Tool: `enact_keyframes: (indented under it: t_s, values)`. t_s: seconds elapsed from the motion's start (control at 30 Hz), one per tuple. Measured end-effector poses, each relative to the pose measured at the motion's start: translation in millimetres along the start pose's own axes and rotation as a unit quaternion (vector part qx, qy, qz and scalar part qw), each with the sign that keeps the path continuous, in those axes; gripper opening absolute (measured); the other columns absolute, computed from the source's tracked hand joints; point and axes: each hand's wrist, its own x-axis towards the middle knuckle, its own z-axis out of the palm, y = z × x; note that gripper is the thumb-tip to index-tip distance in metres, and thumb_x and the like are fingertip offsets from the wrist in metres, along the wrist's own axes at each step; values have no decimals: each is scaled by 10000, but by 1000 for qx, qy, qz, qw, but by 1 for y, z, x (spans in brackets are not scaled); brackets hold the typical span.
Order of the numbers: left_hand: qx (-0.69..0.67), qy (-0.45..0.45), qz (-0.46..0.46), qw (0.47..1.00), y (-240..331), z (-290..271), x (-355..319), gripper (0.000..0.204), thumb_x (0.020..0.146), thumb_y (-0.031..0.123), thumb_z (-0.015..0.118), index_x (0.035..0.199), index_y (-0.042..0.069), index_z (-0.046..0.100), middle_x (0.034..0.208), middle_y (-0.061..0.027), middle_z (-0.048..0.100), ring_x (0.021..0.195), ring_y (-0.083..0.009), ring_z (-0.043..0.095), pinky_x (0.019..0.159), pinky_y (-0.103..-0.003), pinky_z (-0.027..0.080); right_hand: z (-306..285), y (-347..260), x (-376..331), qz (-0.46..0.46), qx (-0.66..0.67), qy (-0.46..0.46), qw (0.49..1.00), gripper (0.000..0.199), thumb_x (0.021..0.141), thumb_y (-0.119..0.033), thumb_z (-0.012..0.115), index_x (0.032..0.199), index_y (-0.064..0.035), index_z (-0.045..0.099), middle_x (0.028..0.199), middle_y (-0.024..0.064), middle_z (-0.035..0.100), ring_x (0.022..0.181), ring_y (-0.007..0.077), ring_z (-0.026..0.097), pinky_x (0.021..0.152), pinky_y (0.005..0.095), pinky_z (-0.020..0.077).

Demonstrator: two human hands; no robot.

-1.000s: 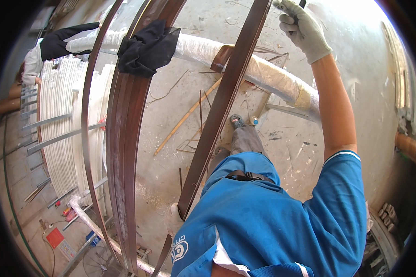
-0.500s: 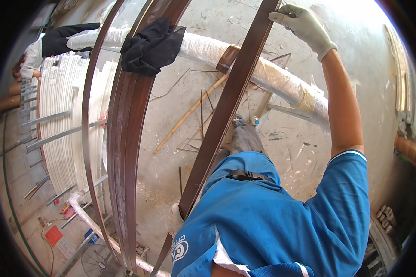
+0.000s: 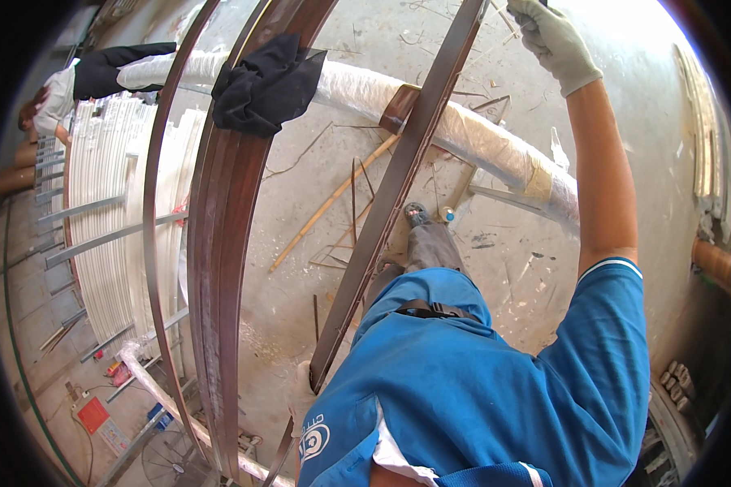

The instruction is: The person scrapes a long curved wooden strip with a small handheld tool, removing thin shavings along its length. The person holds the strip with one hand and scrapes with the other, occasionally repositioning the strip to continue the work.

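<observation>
Right hand (image 3: pixel 552 45) shifts right of the brown bar (image 3: pixel 402 183), clasping a dark object (image 3: pixel 542 2); left hand (image 3: pixel 302 385) too hidden to tell; bar handling likely needs steadying next

A co-worker (image 3: pixel 67 85) in pale top (image 3: pixel 59 96) and dark trousers (image 3: pixel 105 75) beside stacked white strips (image 3: pixel 105 191), metal bars (image 3: pixel 97 243) crossing them, a fan (image 3: pixel 173 459) and red-and-white panel (image 3: pixel 97 418) at lower left, a tan stick (image 3: pixel 325 206) on the littered floor (image 3: pixel 503 329)

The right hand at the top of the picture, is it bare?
No, the right hand wears a pale glove reaching the wrist.
</observation>
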Motion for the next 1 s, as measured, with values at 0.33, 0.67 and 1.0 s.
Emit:
enact_keyframes:
  t_s: [0.33, 0.67, 1.0]
  values:
    - [-3, -14, -11, 1000, -7, 3, 0, 435, 762, 311, 805, 1091, 119, 593, 852, -144, 627, 810, -350, 644, 704, -412, 488, -23, -7, 35, -64, 110, 36, 991, 218, 924, -298, 697, 770, -164, 621, 581, -75, 472, 406, 39, 348, 355, 228, 235]
    - [18, 1, 19, 1000, -13, 9, 2, 404, 797, 276, 778, 1121, 119, 596, 912, -175, 658, 869, -390, 649, 735, -448, 485, 38, -9, -27, -28, -309, 23, 951, 307, 949, -400, 695, 864, -105, 704, 635, -35, 564, 463, 40, 419, 382, 233, 254]
    - [-5, -15, -19, 1000, -8, 8, 1, 405, 791, 248, 787, 1134, 142, 599, 866, -171, 658, 841, -376, 656, 717, -421, 480, 10, 12, 8, 23, -88, -30, 995, 274, 965, -349, 651, 796, -135, 666, 608, -42, 532, 457, 45, 402, 386, 234, 260]
